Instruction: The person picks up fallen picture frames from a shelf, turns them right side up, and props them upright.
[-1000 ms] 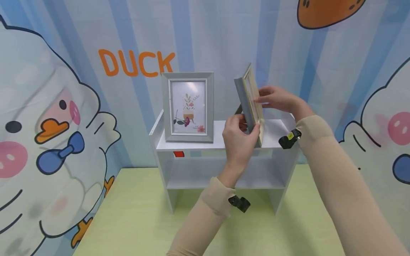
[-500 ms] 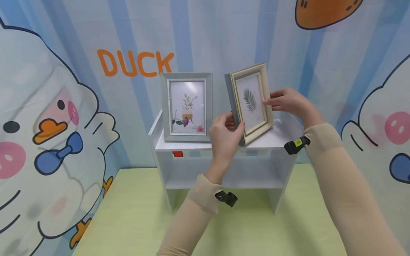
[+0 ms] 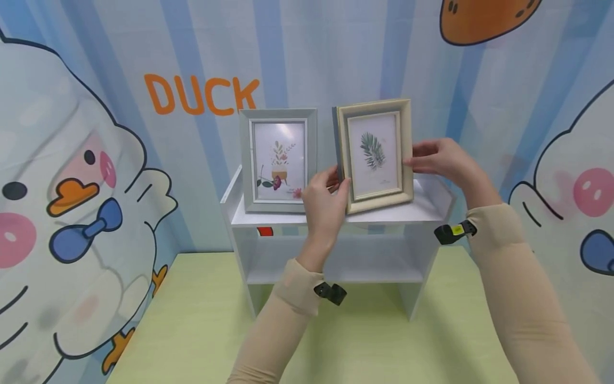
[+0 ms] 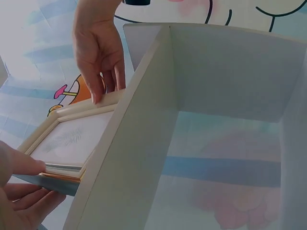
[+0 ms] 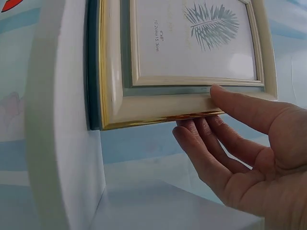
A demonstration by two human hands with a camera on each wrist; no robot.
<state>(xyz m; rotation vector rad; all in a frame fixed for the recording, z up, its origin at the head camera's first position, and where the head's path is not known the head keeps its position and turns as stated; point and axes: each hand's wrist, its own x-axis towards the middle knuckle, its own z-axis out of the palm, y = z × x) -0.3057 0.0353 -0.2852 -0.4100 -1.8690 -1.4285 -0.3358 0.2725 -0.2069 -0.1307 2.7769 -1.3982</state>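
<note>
A cream picture frame (image 3: 408,128) with a green leaf print tilts slightly at the right of the shelf top, its front facing me. My left hand (image 3: 325,205) grips its lower left edge, thumb on the front and fingers behind. At the opposite edge, my right hand (image 3: 441,162) pinches the frame's side; in the right wrist view its thumb (image 5: 240,105) lies on the front and the fingers curl behind. To the left, a grey picture frame (image 3: 245,160) with a potted-plant print stands upright on the shelf, close beside my left hand.
The white two-tier shelf (image 3: 336,274) stands on a pale yellow-green surface (image 3: 360,346). Its raised side panel (image 3: 443,200) rises at the right of the top tier. Behind hangs a blue striped backdrop (image 3: 331,53) with duck drawings.
The cream frame has turned from nearly edge-on to facing me. My left hand has moved left and my right hand right, both keeping hold of it.
</note>
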